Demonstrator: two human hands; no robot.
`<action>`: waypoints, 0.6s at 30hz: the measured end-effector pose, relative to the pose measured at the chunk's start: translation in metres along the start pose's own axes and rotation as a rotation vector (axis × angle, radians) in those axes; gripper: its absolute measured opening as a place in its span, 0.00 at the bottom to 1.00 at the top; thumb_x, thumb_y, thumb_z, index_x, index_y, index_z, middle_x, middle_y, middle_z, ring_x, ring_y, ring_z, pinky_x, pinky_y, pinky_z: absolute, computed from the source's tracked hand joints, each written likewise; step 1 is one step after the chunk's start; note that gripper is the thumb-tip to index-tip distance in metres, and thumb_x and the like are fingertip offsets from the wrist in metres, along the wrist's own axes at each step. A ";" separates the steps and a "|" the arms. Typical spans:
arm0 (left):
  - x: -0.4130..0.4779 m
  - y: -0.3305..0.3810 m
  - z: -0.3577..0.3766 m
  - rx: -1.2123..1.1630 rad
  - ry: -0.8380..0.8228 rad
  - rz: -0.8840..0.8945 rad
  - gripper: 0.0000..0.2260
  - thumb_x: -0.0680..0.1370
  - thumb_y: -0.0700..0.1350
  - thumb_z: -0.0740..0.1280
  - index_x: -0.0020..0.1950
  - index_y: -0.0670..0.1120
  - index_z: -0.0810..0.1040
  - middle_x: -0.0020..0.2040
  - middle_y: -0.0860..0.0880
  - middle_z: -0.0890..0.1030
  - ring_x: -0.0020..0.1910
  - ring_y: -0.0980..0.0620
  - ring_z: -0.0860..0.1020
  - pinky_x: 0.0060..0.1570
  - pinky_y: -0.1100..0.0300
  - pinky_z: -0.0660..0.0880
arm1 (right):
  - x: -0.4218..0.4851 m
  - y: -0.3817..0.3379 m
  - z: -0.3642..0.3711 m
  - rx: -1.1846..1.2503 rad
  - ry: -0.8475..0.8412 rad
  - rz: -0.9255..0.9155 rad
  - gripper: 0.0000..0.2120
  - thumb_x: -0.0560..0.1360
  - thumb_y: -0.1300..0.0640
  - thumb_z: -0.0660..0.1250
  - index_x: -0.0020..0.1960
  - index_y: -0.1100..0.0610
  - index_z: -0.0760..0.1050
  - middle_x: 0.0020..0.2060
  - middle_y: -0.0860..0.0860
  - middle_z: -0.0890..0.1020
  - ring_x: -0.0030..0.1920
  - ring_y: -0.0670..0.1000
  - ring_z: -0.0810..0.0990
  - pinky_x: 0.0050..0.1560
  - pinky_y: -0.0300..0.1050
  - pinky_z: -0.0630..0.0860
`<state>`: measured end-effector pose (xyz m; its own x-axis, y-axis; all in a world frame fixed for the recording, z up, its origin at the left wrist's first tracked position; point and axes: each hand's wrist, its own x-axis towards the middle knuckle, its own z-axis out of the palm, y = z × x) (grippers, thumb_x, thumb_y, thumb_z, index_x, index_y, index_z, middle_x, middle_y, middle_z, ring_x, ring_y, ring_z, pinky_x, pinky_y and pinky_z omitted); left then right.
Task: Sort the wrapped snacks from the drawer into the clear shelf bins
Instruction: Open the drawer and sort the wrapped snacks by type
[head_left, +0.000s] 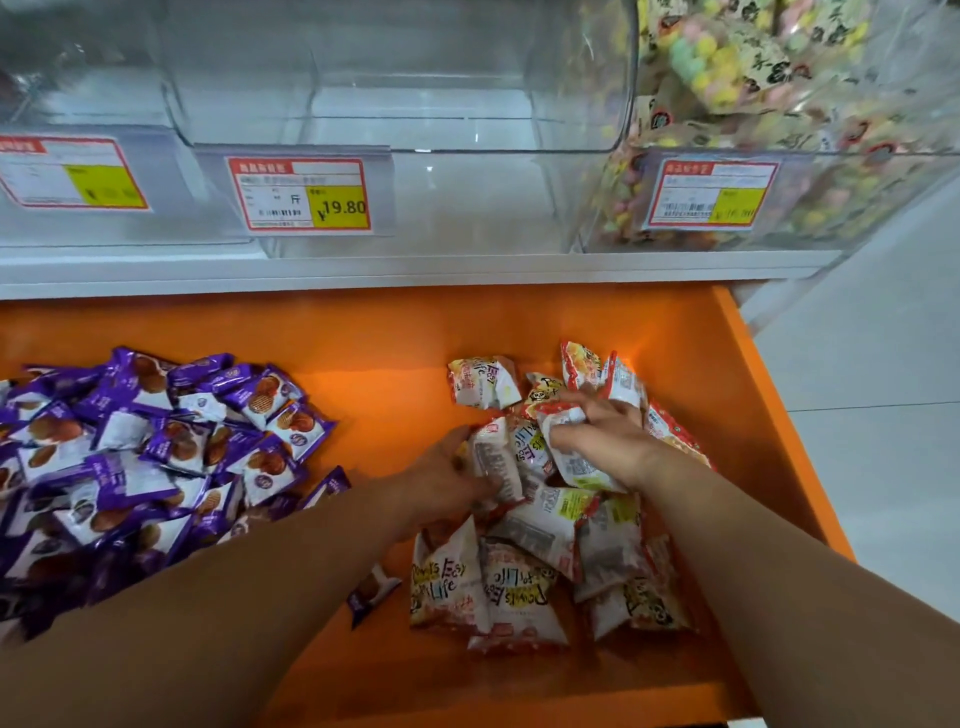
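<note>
Pulled out under the white shelf, an orange drawer, filling most of the view. Above it, clear bins: the middle bin straight ahead, the right bin crammed with pastel sweets. On the drawer's left side, a broad heap of purple packets; on its right, a smaller heap of white-and-red packets. Curled round an upright packet at that heap's left edge, the left hand; just beside, the right hand, clutching a bunch of them. On the middle bin's front, a price tag reading 19.80
</note>
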<state>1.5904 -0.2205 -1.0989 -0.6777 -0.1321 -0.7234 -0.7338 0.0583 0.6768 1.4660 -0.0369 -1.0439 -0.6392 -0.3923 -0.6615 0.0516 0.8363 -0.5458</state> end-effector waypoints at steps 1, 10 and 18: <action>0.001 -0.002 0.002 -0.031 -0.017 0.008 0.41 0.76 0.42 0.76 0.81 0.60 0.57 0.59 0.51 0.80 0.52 0.50 0.84 0.40 0.58 0.83 | 0.001 -0.003 0.002 -0.014 -0.024 0.009 0.34 0.75 0.48 0.67 0.78 0.37 0.61 0.82 0.40 0.48 0.81 0.52 0.40 0.78 0.63 0.48; 0.004 -0.005 0.004 -0.073 0.087 0.106 0.41 0.71 0.44 0.81 0.78 0.50 0.62 0.50 0.57 0.79 0.47 0.57 0.80 0.38 0.64 0.80 | 0.006 -0.012 -0.009 -0.098 0.334 -0.076 0.32 0.75 0.29 0.62 0.75 0.42 0.68 0.64 0.47 0.75 0.64 0.53 0.74 0.67 0.56 0.72; 0.018 0.014 -0.013 0.586 0.427 0.220 0.59 0.64 0.59 0.82 0.82 0.61 0.45 0.75 0.52 0.57 0.72 0.44 0.63 0.64 0.50 0.75 | 0.049 0.001 -0.023 -0.226 0.248 0.112 0.42 0.71 0.24 0.62 0.80 0.31 0.48 0.83 0.47 0.42 0.81 0.64 0.38 0.76 0.75 0.48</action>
<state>1.5685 -0.2352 -1.1006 -0.8219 -0.4216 -0.3831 -0.5694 0.6286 0.5297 1.4177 -0.0469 -1.0647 -0.8073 -0.2113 -0.5511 -0.0215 0.9436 -0.3304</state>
